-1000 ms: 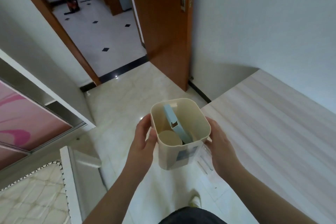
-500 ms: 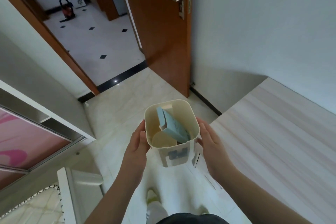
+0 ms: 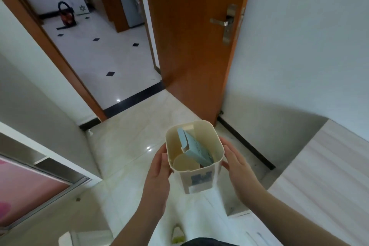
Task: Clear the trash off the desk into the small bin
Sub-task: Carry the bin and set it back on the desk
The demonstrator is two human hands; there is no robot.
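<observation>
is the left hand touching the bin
Touching. The head view shows the left hand pressed flat against the side of the small bin, its thumb at the rim, with no gap.

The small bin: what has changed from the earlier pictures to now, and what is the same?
The person has walked toward the open door, carrying the small bin; the desk has slid off to the right. Inside the bin, the blue box has tipped to lean more to the right. Unchanged: the left hand and right hand still hold the bin's sides, upright.
</observation>
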